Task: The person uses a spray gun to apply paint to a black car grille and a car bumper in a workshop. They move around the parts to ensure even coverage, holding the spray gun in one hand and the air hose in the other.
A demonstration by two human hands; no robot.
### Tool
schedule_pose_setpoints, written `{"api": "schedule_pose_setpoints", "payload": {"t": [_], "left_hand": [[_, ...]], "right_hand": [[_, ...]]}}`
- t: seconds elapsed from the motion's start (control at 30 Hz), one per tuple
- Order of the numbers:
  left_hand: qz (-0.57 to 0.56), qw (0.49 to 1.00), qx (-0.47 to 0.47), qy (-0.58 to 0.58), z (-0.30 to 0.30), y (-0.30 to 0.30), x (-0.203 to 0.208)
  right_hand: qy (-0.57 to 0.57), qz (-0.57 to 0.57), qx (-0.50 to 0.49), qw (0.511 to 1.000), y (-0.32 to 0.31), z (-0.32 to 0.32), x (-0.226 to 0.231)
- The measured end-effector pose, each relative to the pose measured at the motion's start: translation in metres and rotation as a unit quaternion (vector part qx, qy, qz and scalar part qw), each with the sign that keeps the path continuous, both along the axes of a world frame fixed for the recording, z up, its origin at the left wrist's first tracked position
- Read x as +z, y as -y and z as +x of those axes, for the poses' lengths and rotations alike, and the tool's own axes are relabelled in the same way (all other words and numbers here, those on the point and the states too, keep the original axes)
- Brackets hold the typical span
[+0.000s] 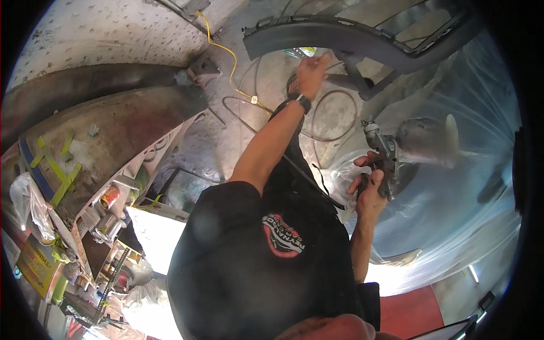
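My right hand (371,184) is wrapped round the handle of a metal spray gun (387,161). A cloudy grey cup (425,139) with a pale rim sticks out from the gun's right side. My left hand (312,76), with a dark watch on its wrist, is stretched out ahead, close below a long curved dark grey plastic trim panel (300,38). Its fingers look loosely extended with nothing visible in them. Whether they touch the panel I cannot tell. A black hose (309,180) runs across my front toward the right hand.
Clear plastic sheeting (470,187) drapes a large surface on the right. Hose loops and a yellow cord (232,56) lie on the concrete floor. To the left stand a dusty curved panel (113,124) with green tape and a cluttered shelf holding cans (110,197).
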State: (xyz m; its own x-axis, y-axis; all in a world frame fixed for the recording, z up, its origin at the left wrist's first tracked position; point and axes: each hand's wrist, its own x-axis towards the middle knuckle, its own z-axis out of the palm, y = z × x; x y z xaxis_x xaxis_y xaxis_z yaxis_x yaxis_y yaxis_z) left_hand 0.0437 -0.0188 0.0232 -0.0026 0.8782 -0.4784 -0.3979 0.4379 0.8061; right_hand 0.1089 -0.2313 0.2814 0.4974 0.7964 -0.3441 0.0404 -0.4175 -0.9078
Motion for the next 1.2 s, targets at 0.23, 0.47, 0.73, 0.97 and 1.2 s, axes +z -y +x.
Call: {"api": "schedule_pose_setpoints", "payload": {"t": [0.23, 0.47, 0.73, 0.97, 1.2], "left_hand": [[0.086, 0.782, -0.444, -0.428, -0.141, 0.15, -0.126], [0.098, 0.773, -0.449, -0.437, -0.163, 0.209, -0.108], [0.117, 0.682, -0.494, -0.526, -0.189, 0.227, -0.172], [0.077, 0.762, -0.462, -0.448, -0.169, 0.215, -0.101], [0.121, 0.753, -0.446, -0.469, -0.172, 0.205, -0.1]], "right_hand": [[0.102, 0.076, -0.047, 0.991, -0.013, 0.004, -0.01], [0.227, 0.037, 0.111, 0.967, -0.011, -0.001, -0.054], [0.28, 0.095, 0.42, 0.858, -0.053, -0.069, -0.088], [0.282, 0.086, 0.185, 0.937, -0.003, -0.015, -0.072], [0.133, 0.073, 0.026, 0.988, -0.003, -0.022, -0.054]]}}
